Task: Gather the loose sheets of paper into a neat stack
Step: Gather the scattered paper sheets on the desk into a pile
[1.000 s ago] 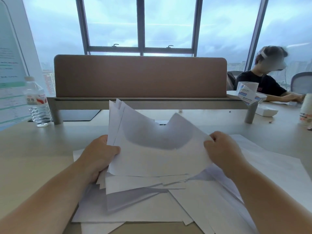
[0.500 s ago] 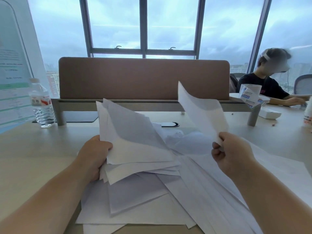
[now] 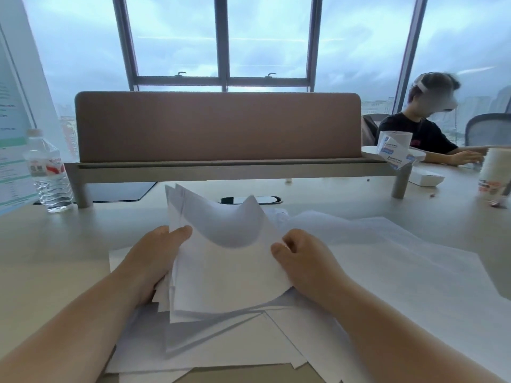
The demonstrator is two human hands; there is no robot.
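Gripping a bunch of white sheets (image 3: 229, 272) from both sides, the person held it raised a little above the bench (image 3: 55, 258), its top edge sagging in a curve between the two hands. The left hand (image 3: 157, 255) had its thumb pressed on the front of the bunch at its left edge, the fingers hidden behind the paper, so the grip there appeared to be a pinch. The right hand (image 3: 301, 261) was curled round the bunch's right edge, thumb on the front face. Under the held bunch lay more loose sheets (image 3: 221, 346), fanned and overlapping at odd angles along the near edge of the bench, with further sheets (image 3: 401, 258) spread toward the right edge. At the left edge stood a clear water bottle (image 3: 48, 172) with a red and white label. A brown divider panel (image 3: 218, 125) ran across the far side of the bench on a grey rail. Near the right end of that rail sat a white roll (image 3: 395, 147) with a blue printed wrapper, and beyond it another person (image 3: 420, 128) in a black shirt sat at the bench.
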